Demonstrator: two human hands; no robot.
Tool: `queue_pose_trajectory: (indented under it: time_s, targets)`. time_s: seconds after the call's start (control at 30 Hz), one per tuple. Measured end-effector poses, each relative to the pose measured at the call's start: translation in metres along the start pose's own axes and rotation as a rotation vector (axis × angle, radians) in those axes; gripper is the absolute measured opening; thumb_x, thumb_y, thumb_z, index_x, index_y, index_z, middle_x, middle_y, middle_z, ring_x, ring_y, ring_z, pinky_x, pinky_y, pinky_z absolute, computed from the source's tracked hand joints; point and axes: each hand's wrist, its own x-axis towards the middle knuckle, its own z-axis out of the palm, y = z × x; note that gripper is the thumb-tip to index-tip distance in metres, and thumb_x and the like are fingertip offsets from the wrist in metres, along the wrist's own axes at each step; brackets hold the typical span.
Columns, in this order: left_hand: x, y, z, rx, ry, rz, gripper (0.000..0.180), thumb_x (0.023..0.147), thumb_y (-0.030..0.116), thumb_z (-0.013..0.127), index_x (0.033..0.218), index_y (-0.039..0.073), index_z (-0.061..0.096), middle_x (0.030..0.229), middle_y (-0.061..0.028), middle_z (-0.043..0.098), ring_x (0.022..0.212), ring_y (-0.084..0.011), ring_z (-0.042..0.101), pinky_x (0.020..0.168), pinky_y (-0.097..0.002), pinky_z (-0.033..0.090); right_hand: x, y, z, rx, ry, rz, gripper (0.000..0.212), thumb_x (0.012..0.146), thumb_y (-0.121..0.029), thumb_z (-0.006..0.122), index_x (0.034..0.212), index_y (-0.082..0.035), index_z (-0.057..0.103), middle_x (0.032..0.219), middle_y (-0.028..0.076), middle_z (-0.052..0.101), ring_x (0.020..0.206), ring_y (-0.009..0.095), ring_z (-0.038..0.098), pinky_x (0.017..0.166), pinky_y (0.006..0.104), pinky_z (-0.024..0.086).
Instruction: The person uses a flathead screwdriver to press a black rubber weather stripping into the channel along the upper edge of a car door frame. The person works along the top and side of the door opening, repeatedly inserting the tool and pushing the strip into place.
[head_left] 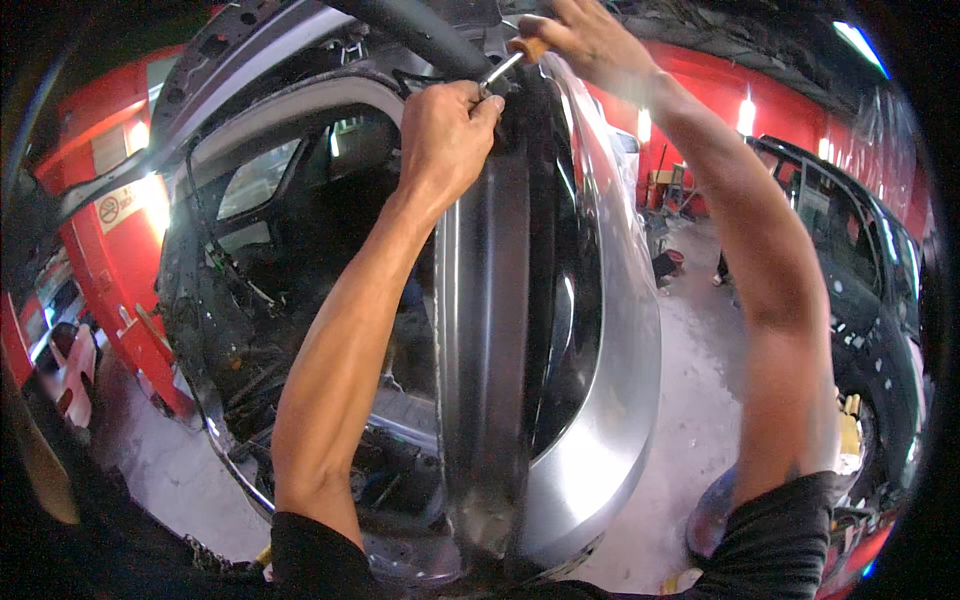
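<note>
A silver car body (590, 400) with its door pillar (485, 330) fills the middle of the view. My right hand (580, 40) is closed on the orange wooden handle of a screwdriver (508, 62) at the top of the pillar. The metal shaft slants down and left to my left hand (445, 135), whose fingers pinch the shaft near its tip against the pillar's upper end. A black rubber seal strip (415, 30) curves over the roof edge just above both hands. The tip itself is hidden by my fingers.
The stripped car interior (290, 300) with loose wiring shows through the door opening at left. A dark car (860, 290) stands at right on the grey concrete floor (690, 380). Red walls (110, 240) surround the workshop.
</note>
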Motion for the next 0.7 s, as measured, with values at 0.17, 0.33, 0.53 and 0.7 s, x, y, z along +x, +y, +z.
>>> queue_pose_trajectory:
  time_s: [0.17, 0.33, 0.53, 0.7]
  targets:
    - [-0.007, -0.007, -0.004, 0.107, 0.053, 0.067, 0.02, 0.095, 0.021, 0.071, 0.096, 0.002, 0.078, 0.081, -0.0139, 0.077, 0.072, -0.0242, 0.074, 0.069, -0.0355, 0.053, 0.01, -0.01, -0.005, -0.027, 0.107, -0.034, 0.044, 0.102, -0.034, 0.059, 0.143, -0.02, 0.054, 0.114, 0.009, 0.06, 0.105, 0.027, 0.059, 0.091, 0.0438, 0.05]
    - [-0.01, -0.012, -0.003, 0.075, 0.182, 0.167, 0.018, 0.092, 0.019, 0.073, 0.093, 0.001, 0.075, 0.078, -0.0184, 0.072, 0.073, -0.0296, 0.074, 0.068, -0.0387, 0.053, -0.005, -0.046, -0.044, -0.322, -0.085, 0.127, 0.044, 0.096, -0.023, 0.063, 0.139, -0.019, 0.056, 0.103, 0.006, 0.062, 0.103, 0.028, 0.064, 0.088, 0.0454, 0.051]
    - [-0.011, -0.015, -0.001, 0.126, 0.158, 0.275, 0.02, 0.092, 0.017, 0.074, 0.097, -0.002, 0.074, 0.085, -0.0223, 0.072, 0.077, -0.038, 0.072, 0.069, -0.0435, 0.052, -0.013, -0.104, -0.077, -0.272, -0.372, 0.373, 0.043, 0.099, -0.02, 0.057, 0.142, -0.024, 0.055, 0.115, 0.014, 0.068, 0.103, 0.031, 0.07, 0.078, 0.0427, 0.06]
    - [-0.012, -0.014, -0.002, 0.026, 0.112, 0.211, 0.018, 0.091, 0.016, 0.074, 0.099, -0.001, 0.075, 0.088, -0.0217, 0.073, 0.08, -0.0358, 0.073, 0.071, -0.0433, 0.053, -0.004, -0.131, -0.091, -0.191, -0.337, 0.428, 0.034, 0.099, -0.021, 0.059, 0.133, -0.018, 0.061, 0.103, 0.015, 0.069, 0.089, 0.033, 0.074, 0.065, 0.0452, 0.06]
